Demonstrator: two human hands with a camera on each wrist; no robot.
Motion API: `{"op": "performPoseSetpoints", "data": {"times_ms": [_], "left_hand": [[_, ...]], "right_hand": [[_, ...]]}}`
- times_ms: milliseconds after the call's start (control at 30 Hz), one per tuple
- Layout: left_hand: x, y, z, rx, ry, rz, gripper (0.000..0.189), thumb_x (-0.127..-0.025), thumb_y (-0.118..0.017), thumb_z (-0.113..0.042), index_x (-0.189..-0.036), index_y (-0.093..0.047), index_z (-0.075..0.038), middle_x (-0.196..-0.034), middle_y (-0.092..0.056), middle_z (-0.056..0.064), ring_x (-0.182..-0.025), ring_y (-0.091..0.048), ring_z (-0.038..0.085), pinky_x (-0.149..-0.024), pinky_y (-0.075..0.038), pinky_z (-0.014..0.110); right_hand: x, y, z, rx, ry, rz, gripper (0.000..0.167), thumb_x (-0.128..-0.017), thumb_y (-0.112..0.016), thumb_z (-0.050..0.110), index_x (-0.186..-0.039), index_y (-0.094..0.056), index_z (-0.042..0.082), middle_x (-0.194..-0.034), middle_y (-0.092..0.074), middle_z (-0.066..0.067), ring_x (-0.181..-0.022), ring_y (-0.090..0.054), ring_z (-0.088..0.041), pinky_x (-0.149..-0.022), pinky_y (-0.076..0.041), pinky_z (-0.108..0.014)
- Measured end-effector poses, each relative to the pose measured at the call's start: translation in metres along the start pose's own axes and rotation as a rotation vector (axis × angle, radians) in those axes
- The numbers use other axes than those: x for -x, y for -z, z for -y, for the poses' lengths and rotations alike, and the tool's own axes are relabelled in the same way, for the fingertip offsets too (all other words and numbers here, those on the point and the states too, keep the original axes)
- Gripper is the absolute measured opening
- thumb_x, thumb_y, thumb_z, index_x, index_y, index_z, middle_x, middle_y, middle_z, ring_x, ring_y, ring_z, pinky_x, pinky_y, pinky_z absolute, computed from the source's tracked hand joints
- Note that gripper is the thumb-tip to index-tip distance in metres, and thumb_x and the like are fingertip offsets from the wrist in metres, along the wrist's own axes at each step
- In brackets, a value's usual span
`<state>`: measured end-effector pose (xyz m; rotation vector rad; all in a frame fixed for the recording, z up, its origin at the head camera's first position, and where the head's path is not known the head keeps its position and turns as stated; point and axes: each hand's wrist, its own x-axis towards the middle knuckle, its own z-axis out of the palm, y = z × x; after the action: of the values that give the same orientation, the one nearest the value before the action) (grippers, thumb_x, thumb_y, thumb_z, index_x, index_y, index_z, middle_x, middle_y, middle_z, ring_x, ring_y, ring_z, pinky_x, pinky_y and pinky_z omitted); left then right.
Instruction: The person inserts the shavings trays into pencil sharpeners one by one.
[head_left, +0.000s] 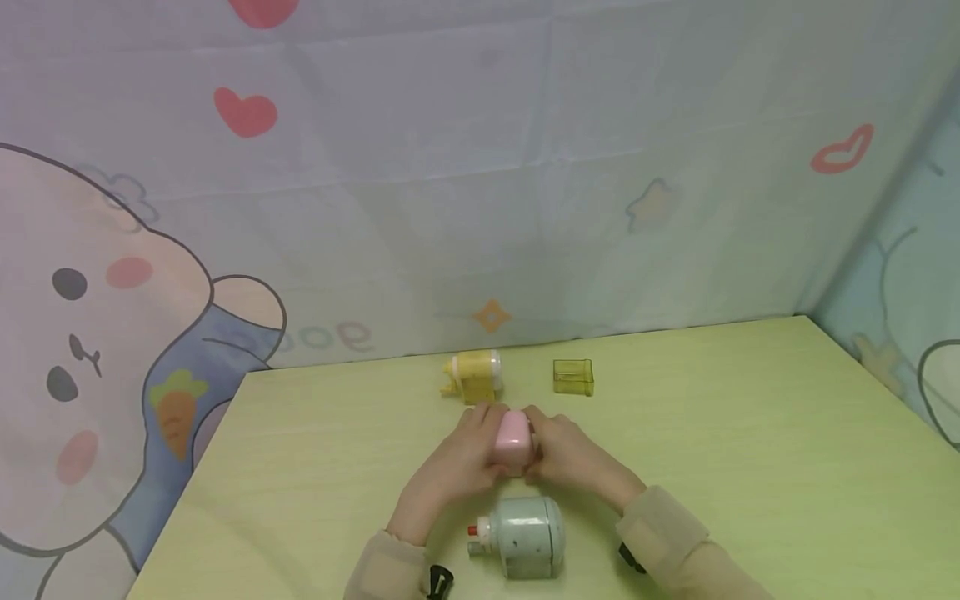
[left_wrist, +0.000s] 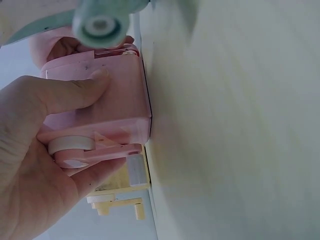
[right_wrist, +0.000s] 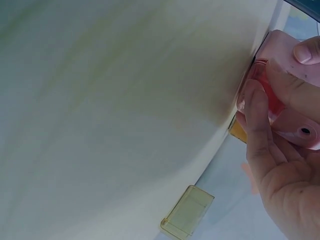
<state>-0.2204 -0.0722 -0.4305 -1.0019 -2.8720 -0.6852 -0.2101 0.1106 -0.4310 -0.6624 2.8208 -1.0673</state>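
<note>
A pink crank pencil sharpener stands on the table between both hands. My left hand grips its body, the thumb lying along one side and the other fingers behind. Beneath that thumb in the left wrist view is the sharpener's crank with a grey knob. At the opposite end, my right hand pinches the red see-through shavings drawer between thumb and fingers. The drawer sits at the sharpener's opening, partly hidden by the fingers.
Nearer the person lies a pale green sharpener with a red-tipped crank end. Toward the back cloth stand a yellow sharpener and, to its right, a separate yellow see-through drawer. A patterned cloth hangs behind the table.
</note>
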Motion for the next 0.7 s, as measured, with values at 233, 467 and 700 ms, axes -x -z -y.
{"op": "performPoseSetpoints", "data": {"times_ms": [233,467,700], "left_hand": [[0.001,0.0007,-0.001,-0.044,-0.016,-0.009,0.067,-0.076,-0.076,-0.007,-0.134,-0.042,-0.004,-0.12,-0.051,0.01,-0.111,-0.049,0.023,-0.092,-0.05,0.035],[0.0014,-0.0004,0.0005,-0.046,-0.034,-0.022,0.066,-0.076,-0.077,-0.01,-0.133,-0.043,-0.004,-0.119,-0.051,0.009,-0.11,-0.049,0.023,-0.09,-0.051,0.034],[0.0002,-0.0015,0.0007,-0.026,-0.013,-0.008,0.067,-0.078,-0.077,-0.013,-0.134,-0.042,-0.006,-0.119,-0.05,0.009,-0.109,-0.049,0.022,-0.092,-0.05,0.035]], "right_hand": [[-0.0006,0.0007,-0.0001,0.014,0.005,0.006,0.052,-0.066,-0.079,-0.002,-0.111,-0.053,0.004,-0.085,-0.066,-0.006,-0.07,-0.055,-0.012,-0.062,-0.047,-0.024],[-0.0011,-0.0001,0.0007,0.006,0.007,0.003,0.05,-0.066,-0.08,-0.002,-0.108,-0.053,0.004,-0.086,-0.066,-0.006,-0.071,-0.055,-0.012,-0.062,-0.048,-0.025],[-0.0029,-0.0028,0.0005,-0.001,-0.024,-0.004,0.051,-0.065,-0.079,0.001,-0.109,-0.053,0.003,-0.087,-0.065,-0.006,-0.074,-0.056,-0.013,-0.064,-0.049,-0.028]]}}
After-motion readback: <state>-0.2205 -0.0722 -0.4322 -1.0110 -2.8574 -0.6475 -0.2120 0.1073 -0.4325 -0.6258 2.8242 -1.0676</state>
